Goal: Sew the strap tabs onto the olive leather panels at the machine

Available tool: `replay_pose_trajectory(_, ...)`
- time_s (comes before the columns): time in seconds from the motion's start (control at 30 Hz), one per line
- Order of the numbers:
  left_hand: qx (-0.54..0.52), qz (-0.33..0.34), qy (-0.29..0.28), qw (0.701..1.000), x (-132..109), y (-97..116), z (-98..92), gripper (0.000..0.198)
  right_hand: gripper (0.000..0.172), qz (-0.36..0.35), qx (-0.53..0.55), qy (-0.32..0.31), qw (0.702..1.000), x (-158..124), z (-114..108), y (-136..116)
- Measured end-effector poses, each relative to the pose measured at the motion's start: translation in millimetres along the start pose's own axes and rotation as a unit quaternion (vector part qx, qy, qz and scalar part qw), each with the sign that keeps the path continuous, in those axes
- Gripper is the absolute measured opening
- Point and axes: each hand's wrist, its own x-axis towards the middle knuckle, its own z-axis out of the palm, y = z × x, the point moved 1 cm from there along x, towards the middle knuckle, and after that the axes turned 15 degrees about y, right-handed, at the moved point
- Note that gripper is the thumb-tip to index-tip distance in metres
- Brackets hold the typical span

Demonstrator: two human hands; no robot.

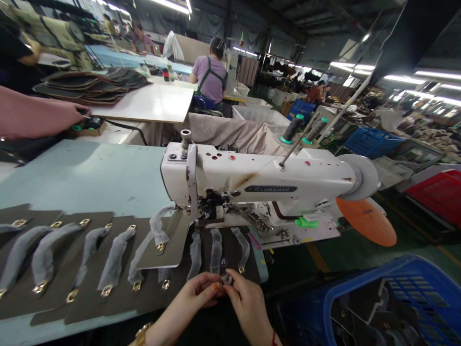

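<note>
Being pinched between the fingertips of the left hand (202, 291) and right hand (248, 291), a small bobbin-like part (226, 278) was held near the counter's (82, 168) front edge; it was judged light, stiff and slippery, best gripped by its rim.

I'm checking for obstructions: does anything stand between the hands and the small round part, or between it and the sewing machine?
Nothing visible separates the right hand from the small round part in its grasp; the left hand is close beside it. Toward the sewing machine, dark panels with translucent-wrapped straps lie between.
</note>
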Motion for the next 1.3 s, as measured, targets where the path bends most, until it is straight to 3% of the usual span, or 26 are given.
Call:
replay_pose_trajectory(0.17,0.010,-0.030,0.065,0.997,2.7,-10.2,-1.8,0.052,0.028,-0.060,-0.224,0.004,0.973,21.3,12.6,22.6)
replay_pose_trajectory(0.37,0.010,-0.011,0.085,0.996,-0.5,-7.4,-4.4,0.046,0.021,-0.093,-0.266,-0.023,0.959,39.1,43.6,17.3)
replay_pose_trajectory(0.5,0.009,0.000,0.088,0.996,-0.4,-10.8,-9.7,0.042,0.031,-0.101,-0.272,-0.036,0.956,39.6,48.6,22.7)
replay_pose_trajectory(0.73,-0.026,-0.011,0.086,0.996,9.7,-20.1,-11.8,0.044,0.025,-0.089,-0.263,-0.040,0.960,31.7,26.4,9.4)
replay_pose_trajectory(0.87,-0.087,0.005,0.056,0.995,11.5,-10.1,-0.1,0.050,0.032,-0.117,-0.194,-0.040,0.973,21.3,7.1,-17.7)
replay_pose_trajectory(0.97,-0.101,0.045,0.035,0.993,6.7,2.9,10.9,0.040,0.032,-0.168,-0.170,-0.037,0.970,14.6,0.4,-34.4)
replay_pose_trajectory(1.17,-0.115,0.054,0.065,0.990,-3.9,20.6,13.9,0.031,0.036,-0.261,-0.108,0.106,0.954,14.4,-8.6,-47.1)
replay_pose_trajectory(1.3,-0.155,0.027,0.080,0.984,-8.8,25.5,9.0,0.028,0.024,-0.228,-0.027,0.138,0.964,19.8,-16.8,-48.3)
